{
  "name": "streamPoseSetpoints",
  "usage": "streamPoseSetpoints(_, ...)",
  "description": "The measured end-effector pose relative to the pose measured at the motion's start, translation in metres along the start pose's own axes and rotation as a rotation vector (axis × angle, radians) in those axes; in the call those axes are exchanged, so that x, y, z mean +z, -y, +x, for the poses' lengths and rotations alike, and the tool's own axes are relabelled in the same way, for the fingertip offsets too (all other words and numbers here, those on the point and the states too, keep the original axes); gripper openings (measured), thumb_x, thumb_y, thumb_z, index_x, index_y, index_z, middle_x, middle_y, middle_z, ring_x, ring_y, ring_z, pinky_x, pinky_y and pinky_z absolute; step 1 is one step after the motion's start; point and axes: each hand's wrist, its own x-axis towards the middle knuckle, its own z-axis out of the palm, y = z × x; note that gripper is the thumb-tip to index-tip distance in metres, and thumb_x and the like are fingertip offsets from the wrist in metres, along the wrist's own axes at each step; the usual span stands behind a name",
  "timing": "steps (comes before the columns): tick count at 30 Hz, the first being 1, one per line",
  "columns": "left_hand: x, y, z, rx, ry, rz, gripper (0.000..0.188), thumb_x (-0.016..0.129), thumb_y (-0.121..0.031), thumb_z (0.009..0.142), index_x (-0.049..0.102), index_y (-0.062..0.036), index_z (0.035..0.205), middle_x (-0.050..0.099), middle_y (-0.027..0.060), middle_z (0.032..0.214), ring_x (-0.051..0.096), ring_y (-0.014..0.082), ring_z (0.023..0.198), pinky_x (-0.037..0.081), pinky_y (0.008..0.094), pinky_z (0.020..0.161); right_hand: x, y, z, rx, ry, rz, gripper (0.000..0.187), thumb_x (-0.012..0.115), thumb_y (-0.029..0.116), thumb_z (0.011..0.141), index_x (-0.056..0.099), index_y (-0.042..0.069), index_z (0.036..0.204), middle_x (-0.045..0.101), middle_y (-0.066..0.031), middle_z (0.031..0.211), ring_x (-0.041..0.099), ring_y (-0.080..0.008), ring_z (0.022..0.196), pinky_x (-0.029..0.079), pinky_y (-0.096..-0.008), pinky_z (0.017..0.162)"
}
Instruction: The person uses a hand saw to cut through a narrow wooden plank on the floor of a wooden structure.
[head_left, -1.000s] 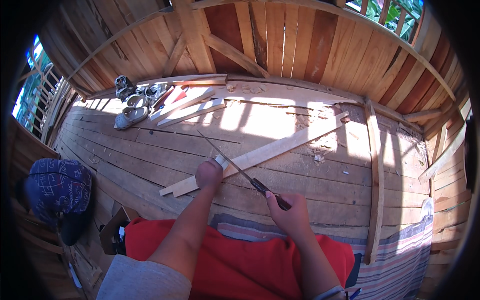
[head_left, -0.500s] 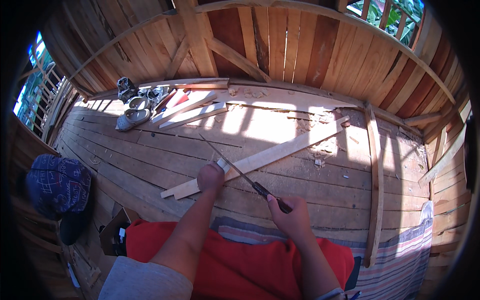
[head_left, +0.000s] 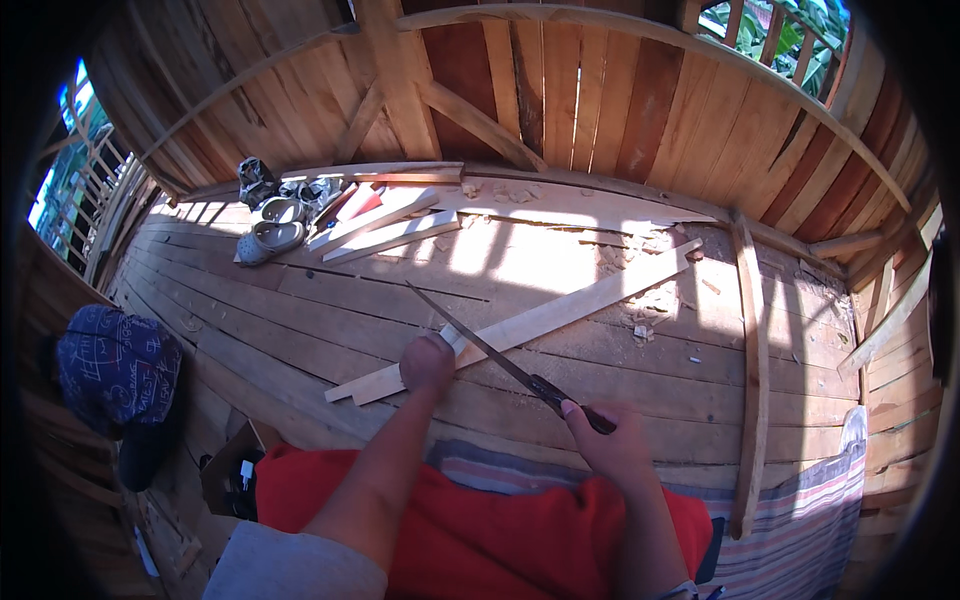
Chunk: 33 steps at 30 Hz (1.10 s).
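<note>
A long pale wooden batten (head_left: 560, 312) lies slanted across the plank floor (head_left: 300, 310). My left hand (head_left: 427, 362) presses down on the batten near its closer end. My right hand (head_left: 605, 440) grips the dark handle of a long knife (head_left: 480, 345). The thin blade points up and left, crossing over the batten just beside my left hand. Wood chips (head_left: 650, 300) lie scattered near the batten's far end.
Pale sandals (head_left: 270, 235) and several short boards (head_left: 385, 225) lie at the back left by the wooden wall. A loose slat (head_left: 755, 370) runs down the right side. A dark blue cap (head_left: 115, 365) sits at the left. A striped mat (head_left: 800, 530) lies under my red-clad legs.
The view has shifted slightly. The knife blade has slid a little along the batten while my left hand stays pressed on the wood.
</note>
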Motion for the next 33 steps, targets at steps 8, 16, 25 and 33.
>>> streamPoseSetpoints(8,0.011,0.011,0.011,0.054,0.047,0.0,0.053,0.041,-0.036,0.102,0.076,0.001,0.086,0.073,0.0271,0.086,0.073,0.0451,0.084,0.056,0.0551,0.08,0.064,-0.019,0.011,-0.003,0.001,0.048,0.052,0.072,0.032,0.096,0.057,-0.003,0.061,0.043,-0.0023,0.049,0.038,-0.0099,0.048,0.031,-0.0351,0.046)
streamPoseSetpoints(16,0.01,-0.005,0.006,0.034,0.061,0.017,0.052,0.041,-0.034,0.102,0.076,0.001,0.086,0.073,0.0276,0.09,0.072,0.0459,0.088,0.056,0.0551,0.082,-0.002,-0.022,0.003,0.053,-0.111,0.095,0.048,0.073,0.031,0.096,0.062,-0.004,0.065,0.05,0.0003,0.052,0.041,-0.0076,0.049,0.032,-0.0335,0.046)
streamPoseSetpoints(25,0.012,0.01,0.012,0.077,0.035,0.049,0.049,0.041,-0.032,0.102,0.075,0.0001,0.084,0.072,0.0272,0.088,0.072,0.0456,0.085,0.056,0.0554,0.081,0.008,-0.009,0.001,0.061,0.005,0.079,0.049,0.071,0.029,0.097,0.059,-0.003,0.062,0.045,0.0015,0.051,0.039,-0.0078,0.05,0.032,-0.0329,0.047)
streamPoseSetpoints(33,0.007,0.003,-0.001,0.162,0.015,0.027,0.051,0.041,-0.032,0.103,0.073,0.0031,0.084,0.071,0.0301,0.087,0.07,0.0487,0.085,0.055,0.0579,0.076,0.054,-0.009,0.008,-0.066,0.01,0.091,0.047,0.069,0.027,0.096,0.059,-0.003,0.062,0.045,-0.0102,0.049,0.04,-0.0137,0.046,0.035,-0.0364,0.047)
